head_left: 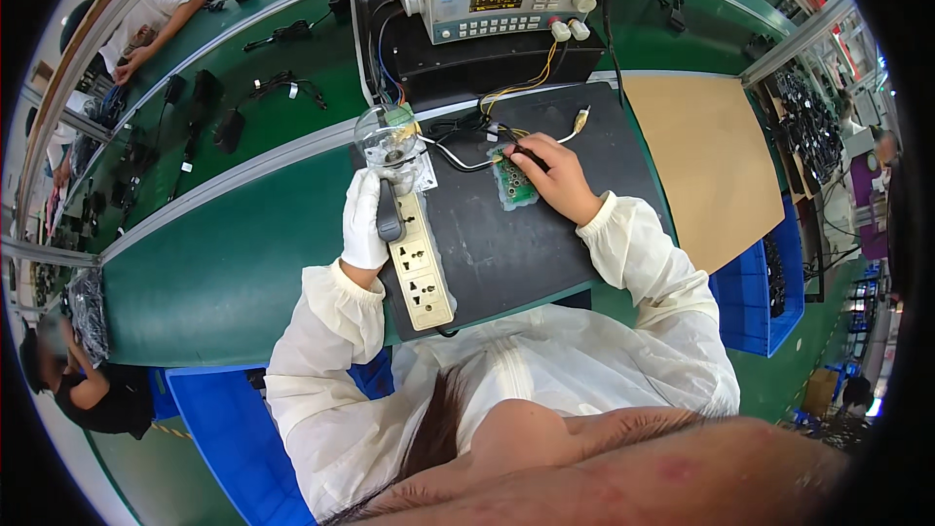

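My left hand (pixel 363 224), in a white glove, is closed around a black power adapter (pixel 391 212) at the far end of a cream power strip (pixel 421 278). A clear round cover (pixel 372 127) stands just beyond the adapter, over the end of the strip. My bare right hand (pixel 563 183) pinches a slim black plug (pixel 531 158) on a cord. That plug is held at the upper edge of a green circuit board (pixel 516 193); whether it touches the board I cannot tell. Both things rest on a dark mat (pixel 516 273).
A bench instrument (pixel 502 10) with a lit display stands at the back, yellow wires hanging from it. A white lead with a metal-tipped plug (pixel 580 120) lies on the mat. Brown cardboard (pixel 706 166) is at right, blue bins (pixel 755 307) below. Adapters (pixel 229 130) lie on the bench behind.
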Demonstrator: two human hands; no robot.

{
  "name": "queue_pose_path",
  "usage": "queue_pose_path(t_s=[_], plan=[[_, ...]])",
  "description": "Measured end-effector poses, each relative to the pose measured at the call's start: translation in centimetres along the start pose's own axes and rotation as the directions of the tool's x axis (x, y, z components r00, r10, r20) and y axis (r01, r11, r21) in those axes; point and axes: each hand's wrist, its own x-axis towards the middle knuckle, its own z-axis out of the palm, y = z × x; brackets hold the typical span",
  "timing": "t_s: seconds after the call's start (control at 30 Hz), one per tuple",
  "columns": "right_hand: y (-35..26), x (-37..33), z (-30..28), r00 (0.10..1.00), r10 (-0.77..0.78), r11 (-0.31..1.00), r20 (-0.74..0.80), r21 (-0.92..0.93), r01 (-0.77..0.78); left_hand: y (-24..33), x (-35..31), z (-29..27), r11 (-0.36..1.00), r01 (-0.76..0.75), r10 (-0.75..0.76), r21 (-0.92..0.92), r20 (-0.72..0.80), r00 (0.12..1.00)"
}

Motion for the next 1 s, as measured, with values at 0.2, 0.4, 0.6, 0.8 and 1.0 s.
queue_pose_path(t_s=[0.2,0.4,0.6,0.8,1.0], plan=[[0.0,-0.2,0.0,1.0,0.012,1.0,0.025,-0.021,-0.011,-0.3,0.0,-0.3,0.998,0.002,-0.001,0.061,-0.008,1.0],[0.1,-0.1,0.1,1.0,0.009,1.0,0.014,-0.019,-0.009,-1.0,0.1,-0.7,0.995,-0.048,0.046,0.091,0.02,0.999],[0.0,-0.3,0.2,0.997,-0.078,0.994,0.019,-0.071,0.079,-1.2,-0.2,-0.8,0.999,0.035,-0.034,-0.042,0.005,0.999],[0.4,0.1,-0.1,0.993,-0.102,0.99,0.065,-0.096,0.108,-1.1,0.0,-0.5,0.999,-0.027,0.028,-0.023,0.012,1.0],[-0.2,-0.1,0.0,0.997,-0.053,0.996,0.057,-0.066,0.057,-1.1,0.1,-0.6,0.997,-0.033,0.033,0.071,-0.009,0.999]])
